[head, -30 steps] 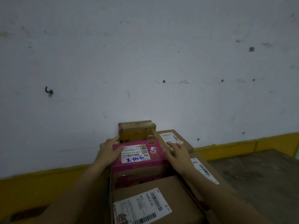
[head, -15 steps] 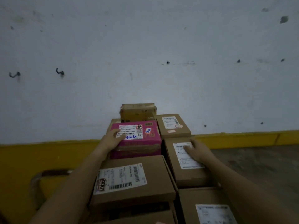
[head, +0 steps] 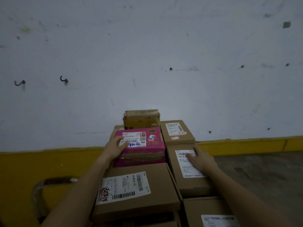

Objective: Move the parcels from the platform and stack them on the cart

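While the left hand [head: 114, 149] lies open against the near left corner of the pink box [head: 142, 149], fingers on its label, the right hand [head: 202, 158] rests flat and open on a brown box [head: 188, 182] just beside it (palm over the label). Both boxes sit among other stacked parcels near the wall [head: 147, 54].

Matt brown cardboard parcels [head: 139, 192] with white paper labels [head: 123, 187], glossy tape on pink box [head: 141, 149].
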The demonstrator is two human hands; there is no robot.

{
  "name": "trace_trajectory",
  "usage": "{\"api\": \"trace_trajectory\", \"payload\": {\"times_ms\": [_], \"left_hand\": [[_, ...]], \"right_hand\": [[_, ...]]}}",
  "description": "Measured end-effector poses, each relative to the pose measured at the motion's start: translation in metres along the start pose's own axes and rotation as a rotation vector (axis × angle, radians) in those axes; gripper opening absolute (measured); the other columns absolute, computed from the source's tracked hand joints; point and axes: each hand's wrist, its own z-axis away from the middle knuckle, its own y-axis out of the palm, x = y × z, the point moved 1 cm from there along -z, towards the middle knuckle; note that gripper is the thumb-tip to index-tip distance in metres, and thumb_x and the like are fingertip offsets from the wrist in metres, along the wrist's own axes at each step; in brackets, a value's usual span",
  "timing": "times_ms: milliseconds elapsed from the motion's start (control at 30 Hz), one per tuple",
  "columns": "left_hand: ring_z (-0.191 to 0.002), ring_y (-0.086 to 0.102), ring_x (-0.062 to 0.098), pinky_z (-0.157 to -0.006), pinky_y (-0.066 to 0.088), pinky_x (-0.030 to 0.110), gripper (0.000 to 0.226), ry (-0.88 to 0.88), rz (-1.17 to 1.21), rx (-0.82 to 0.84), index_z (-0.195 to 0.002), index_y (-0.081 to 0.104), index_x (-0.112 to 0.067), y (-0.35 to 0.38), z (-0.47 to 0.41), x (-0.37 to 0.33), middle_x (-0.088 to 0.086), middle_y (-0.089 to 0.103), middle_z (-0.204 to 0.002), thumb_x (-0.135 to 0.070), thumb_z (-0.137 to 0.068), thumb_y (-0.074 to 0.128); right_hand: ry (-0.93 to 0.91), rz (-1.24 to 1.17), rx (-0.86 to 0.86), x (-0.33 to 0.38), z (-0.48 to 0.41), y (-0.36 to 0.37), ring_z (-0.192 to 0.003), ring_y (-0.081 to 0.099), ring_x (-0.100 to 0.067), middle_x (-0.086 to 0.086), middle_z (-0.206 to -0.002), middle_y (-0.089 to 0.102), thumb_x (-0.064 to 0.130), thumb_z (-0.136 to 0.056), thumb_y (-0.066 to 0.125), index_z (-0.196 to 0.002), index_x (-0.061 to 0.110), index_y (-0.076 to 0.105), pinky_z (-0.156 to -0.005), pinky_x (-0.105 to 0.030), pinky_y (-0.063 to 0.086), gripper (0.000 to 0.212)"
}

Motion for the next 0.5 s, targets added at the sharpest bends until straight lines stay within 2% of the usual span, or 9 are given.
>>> {"api": "trace_trajectory", "payload": {"times_ms": [67,233,333,400,500], "left_hand": [[-0.115,0.055,0.030,-0.081,0.048,0.031,0.056,0.000,-0.003,-0.002,-0.140,0.038,-0.017,0.000,0.001,0.000,0.014,0.047,-0.139,-0.041,-0.092,0.052],[-0.123,0.048,0.031,-0.099,0.045,0.041,0.058,0.004,-0.059,-0.037,-0.141,0.039,-0.017,-0.001,0.004,-0.003,0.014,0.044,-0.142,-0.045,-0.091,0.052],[-0.126,0.043,0.036,-0.102,0.042,0.046,0.059,-0.016,-0.093,-0.081,-0.142,0.036,-0.027,-0.005,0.012,-0.001,0.019,0.038,-0.142,-0.051,-0.090,0.050],[-0.132,0.033,0.038,-0.104,0.038,0.047,0.060,-0.020,-0.143,-0.160,-0.142,0.035,-0.033,-0.011,0.022,0.000,0.020,0.030,-0.145,-0.056,-0.088,0.048],[-0.139,0.021,0.035,-0.108,0.030,0.048,0.059,0.077,-0.250,-0.209,-0.142,0.037,-0.031,-0.018,0.041,-0.002,0.017,0.024,-0.150,-0.055,-0.089,0.048]], "right_hand": [[0.001,0.008,0.002,0.001,0.001,0.000,-0.119,0.051,-0.031,-0.008,-0.129,0.055,0.054,-0.091,0.042,-0.135,0.026,0.034,-0.103,-0.049,0.039,0.053],[0.016,-0.017,0.033,0.002,-0.001,-0.002,-0.119,0.051,-0.032,-0.010,-0.130,0.054,0.054,-0.089,0.044,-0.136,0.027,0.035,-0.102,-0.050,0.041,0.055],[0.054,0.102,-0.036,0.003,0.001,-0.007,-0.132,0.034,-0.036,-0.012,-0.145,0.037,0.060,-0.088,0.042,-0.142,0.028,0.029,-0.110,-0.049,0.029,0.065],[0.012,0.179,-0.132,0.009,0.007,-0.009,-0.137,0.026,-0.036,-0.011,-0.150,0.029,0.060,-0.087,0.042,-0.143,0.030,0.028,-0.111,-0.049,0.023,0.065],[-0.149,0.167,-0.187,0.030,0.021,-0.006,-0.135,0.030,-0.033,-0.010,-0.149,0.032,0.056,-0.089,0.044,-0.140,0.029,0.032,-0.109,-0.044,0.028,0.060]]}}
